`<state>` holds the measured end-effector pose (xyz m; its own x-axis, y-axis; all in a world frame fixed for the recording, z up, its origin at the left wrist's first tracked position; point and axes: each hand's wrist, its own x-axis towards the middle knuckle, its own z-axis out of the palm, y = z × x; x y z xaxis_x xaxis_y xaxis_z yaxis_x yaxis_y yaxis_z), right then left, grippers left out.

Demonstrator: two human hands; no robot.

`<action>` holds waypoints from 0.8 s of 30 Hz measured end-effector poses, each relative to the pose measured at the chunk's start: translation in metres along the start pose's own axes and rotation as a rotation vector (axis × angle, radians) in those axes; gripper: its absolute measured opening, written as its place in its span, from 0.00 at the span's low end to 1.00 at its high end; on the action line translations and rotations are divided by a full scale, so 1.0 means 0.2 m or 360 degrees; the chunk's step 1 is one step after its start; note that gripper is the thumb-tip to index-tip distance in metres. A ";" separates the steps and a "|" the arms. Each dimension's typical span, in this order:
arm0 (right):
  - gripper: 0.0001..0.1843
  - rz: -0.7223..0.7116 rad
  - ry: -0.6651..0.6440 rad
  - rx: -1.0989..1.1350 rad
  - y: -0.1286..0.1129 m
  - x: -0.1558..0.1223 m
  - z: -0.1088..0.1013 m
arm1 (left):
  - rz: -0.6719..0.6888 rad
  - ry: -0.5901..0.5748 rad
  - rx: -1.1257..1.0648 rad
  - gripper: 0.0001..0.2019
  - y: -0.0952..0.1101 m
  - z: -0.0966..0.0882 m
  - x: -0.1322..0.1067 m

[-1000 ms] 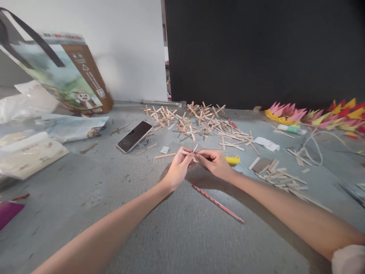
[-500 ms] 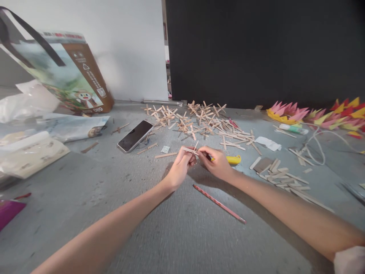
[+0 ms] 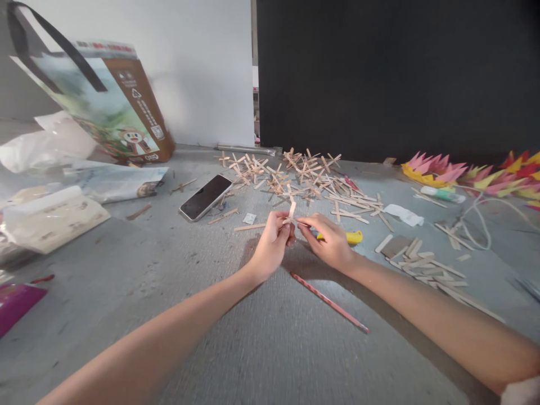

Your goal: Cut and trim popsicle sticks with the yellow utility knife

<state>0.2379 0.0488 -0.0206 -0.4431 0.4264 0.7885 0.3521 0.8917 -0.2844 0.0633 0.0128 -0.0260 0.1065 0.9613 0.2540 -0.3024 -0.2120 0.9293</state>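
Observation:
My left hand [image 3: 270, 244] is closed, pinching a small cross of wooden craft sticks [image 3: 292, 210] between thumb and fingers. One stick points up and away from me. My right hand [image 3: 332, 241] is closed too, its thumb and forefinger pinching a thin end at the right side of the cross, perhaps a stick seen edge-on. Fingers hide the middle of the cross. Partly behind my right hand lies a yellow utility knife [image 3: 354, 237]. A red patterned pencil [image 3: 331, 304] rests on the grey table [image 3: 253, 349] below my hands.
Beyond my hands spreads a pile of crossed sticks [image 3: 310, 166]. Loose sticks [image 3: 426, 264] lie at the right, near a white cable [image 3: 487, 233] and paper crowns [image 3: 434, 171]. Leftward are a phone [image 3: 206, 197], plastic packs [image 3: 54, 216] and a tall printed bag [image 3: 109, 107].
The cross has turned in my fingers, so a stick that lay sideways now points up and away. The view has shifted slightly left. Both hands stay close together.

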 end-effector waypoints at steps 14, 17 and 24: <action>0.08 0.0027 0.0073 0.0402 0.02 -0.01 -0.01 | 0.0194 0.0068 -0.0018 0.17 0.04 0.04 -0.04; 0.08 0.0025 0.0077 0.0408 0.01 -0.02 -0.01 | 0.0171 0.0041 -0.0064 0.20 0.05 0.03 -0.04; 0.10 0.0023 0.0038 0.0394 0.01 -0.02 -0.02 | 0.0108 0.0022 -0.0070 0.17 0.06 0.02 -0.05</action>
<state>0.2436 0.0491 -0.0216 -0.4189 0.4386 0.7951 0.1441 0.8966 -0.4187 0.0628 0.0006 -0.0168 0.0714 0.9473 0.3122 -0.3497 -0.2694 0.8973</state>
